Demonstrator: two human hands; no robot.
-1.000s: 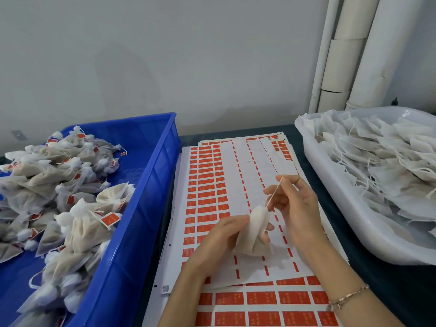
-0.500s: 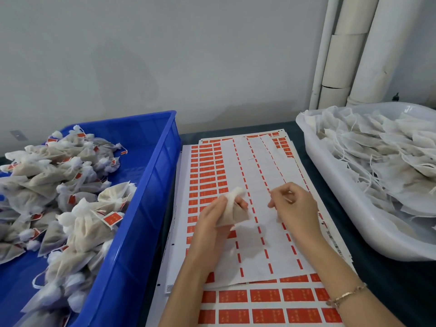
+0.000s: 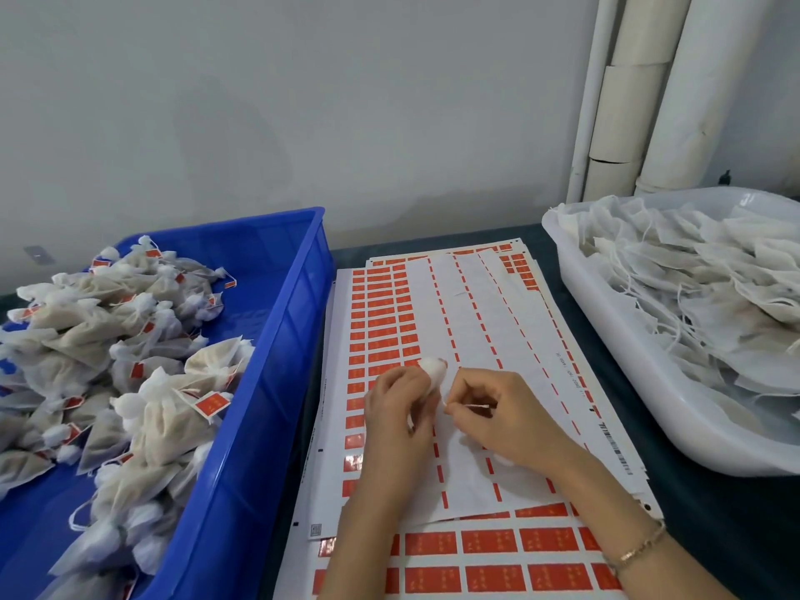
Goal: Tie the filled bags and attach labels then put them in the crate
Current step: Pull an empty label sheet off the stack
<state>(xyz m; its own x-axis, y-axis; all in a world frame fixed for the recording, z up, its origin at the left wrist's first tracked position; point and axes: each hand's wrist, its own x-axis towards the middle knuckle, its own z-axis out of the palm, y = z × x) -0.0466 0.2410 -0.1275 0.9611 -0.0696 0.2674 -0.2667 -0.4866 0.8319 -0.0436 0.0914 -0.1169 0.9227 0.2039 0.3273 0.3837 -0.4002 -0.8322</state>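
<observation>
left hand [image 3: 396,409] fingers curled round filled bag [image 3: 433,371] over label sheets [image 3: 476,322] at 6 o'clock, right hand [image 3: 511,420] fingers pinching bag's string [image 3: 474,407], blue crate [image 3: 277,339] of tied labelled bags [image 3: 130,361] at 9 o'clock, white tub [image 3: 627,383] of untied bags [image 3: 714,288] at 3 o'clock

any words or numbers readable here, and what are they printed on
None reads clearly.
The red labels on the label sheets: pale characters, too blurred to read.
The margin print along a sheet's right edge: too small to read.
The barcode and the square code on sheet edges: no legible digits.
</observation>
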